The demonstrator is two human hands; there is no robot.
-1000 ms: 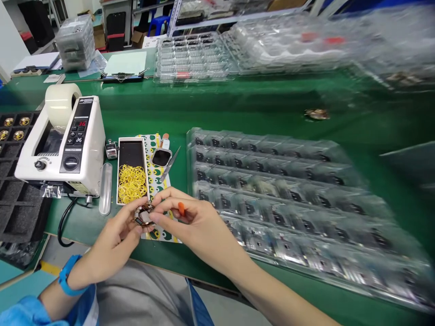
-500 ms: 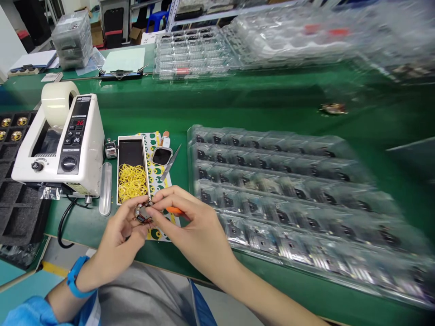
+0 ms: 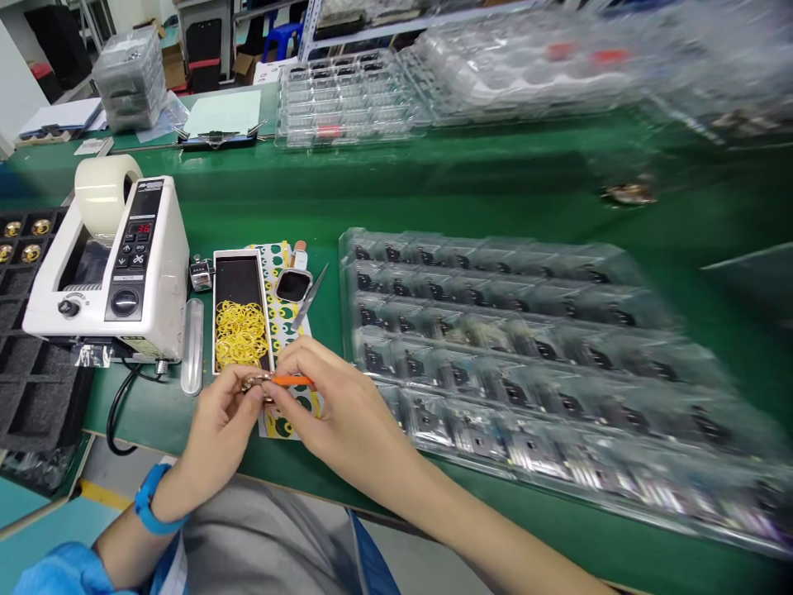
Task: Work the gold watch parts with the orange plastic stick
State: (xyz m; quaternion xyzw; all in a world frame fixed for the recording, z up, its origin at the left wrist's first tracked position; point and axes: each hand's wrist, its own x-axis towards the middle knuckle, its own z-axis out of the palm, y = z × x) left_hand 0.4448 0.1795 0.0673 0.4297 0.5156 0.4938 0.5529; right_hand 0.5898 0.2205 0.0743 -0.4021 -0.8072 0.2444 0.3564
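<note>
My left hand (image 3: 226,421), with a blue wristband, pinches a small metallic round component (image 3: 254,382) between thumb and fingers; most of it is hidden by the fingertips. My right hand (image 3: 331,397) is closed on an orange stick-like tool (image 3: 293,380), whose left end meets the component. The fingertips of both hands nearly touch. Just beyond them lies a white-rimmed box (image 3: 270,314) holding yellow rings (image 3: 240,332). Beside it, a sheet of green and yellow stickers (image 3: 273,273) lies under a watch (image 3: 293,286) and pointed metal tweezers (image 3: 311,296).
A white tape dispenser (image 3: 167,273) stands left, beside a clear oblong case (image 3: 192,347) and a black foam tray (image 3: 43,364). Clear plastic trays with dark parts (image 3: 458,330) spread across the right. More clear trays (image 3: 347,95) and a clipboard (image 3: 223,116) sit at the back.
The component has tilted from showing its face to nearly edge-on. The orange tool has swung left, so its end now lies at the component between my hands.
</note>
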